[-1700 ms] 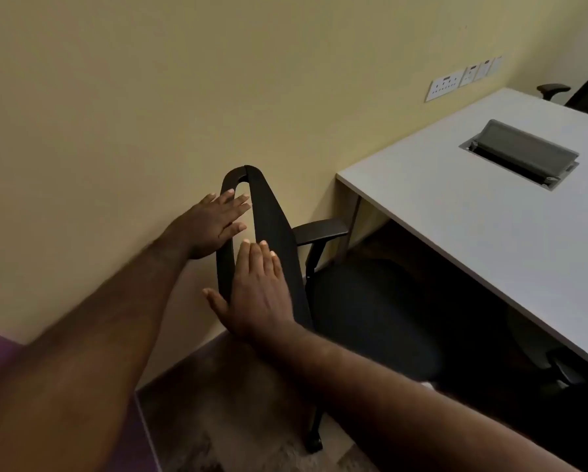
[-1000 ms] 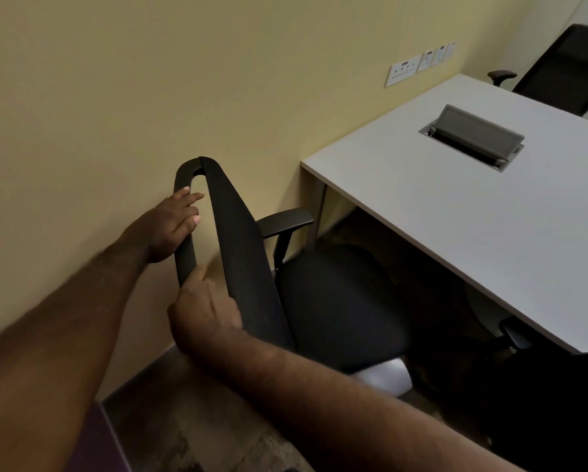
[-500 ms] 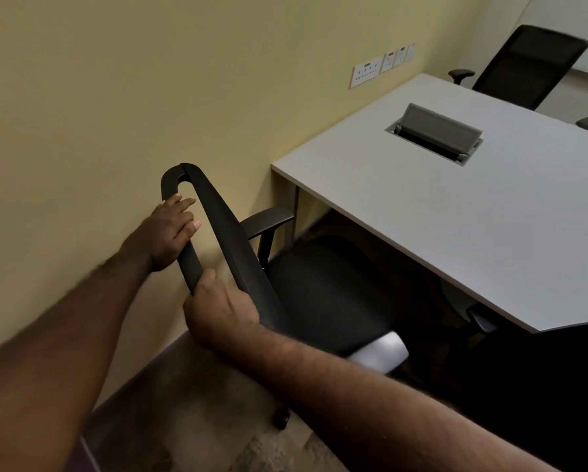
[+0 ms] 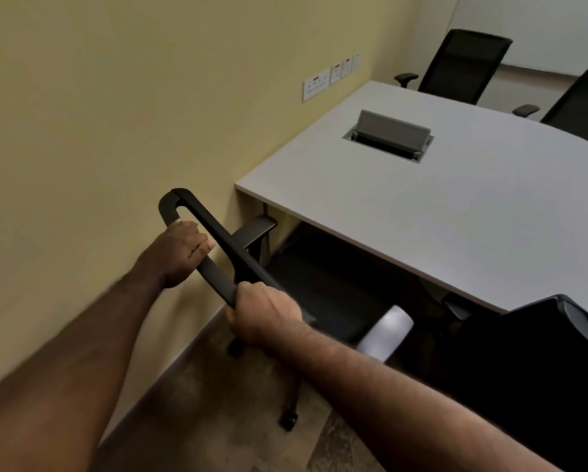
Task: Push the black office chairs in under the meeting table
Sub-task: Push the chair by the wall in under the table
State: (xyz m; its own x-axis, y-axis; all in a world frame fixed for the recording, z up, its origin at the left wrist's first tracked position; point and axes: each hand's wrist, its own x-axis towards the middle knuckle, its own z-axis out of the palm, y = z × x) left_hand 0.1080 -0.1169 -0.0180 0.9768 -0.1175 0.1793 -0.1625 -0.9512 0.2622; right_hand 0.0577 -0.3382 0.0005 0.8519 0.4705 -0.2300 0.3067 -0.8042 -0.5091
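Observation:
A black office chair (image 4: 323,284) stands beside the yellow wall, its seat partly under the near edge of the white meeting table (image 4: 456,206). My left hand (image 4: 178,252) grips the left side of the chair's backrest frame (image 4: 197,212). My right hand (image 4: 263,310) is closed around the same frame lower down, on its right side. A second black chair (image 4: 537,366) sits at the lower right, its back against the table's edge. Two more black chairs (image 4: 463,64) (image 4: 582,100) stand at the table's far side.
The yellow wall (image 4: 115,114) runs close along the left, with a row of white sockets (image 4: 330,76). A grey cable box with a raised lid (image 4: 389,134) is set into the tabletop. The chair's castors (image 4: 287,420) rest on brown carpet.
Both hands went from lying flat on the backrest to gripping its frame. The view has swung right, showing more of the table and the far chairs; the chair looks turned towards the table.

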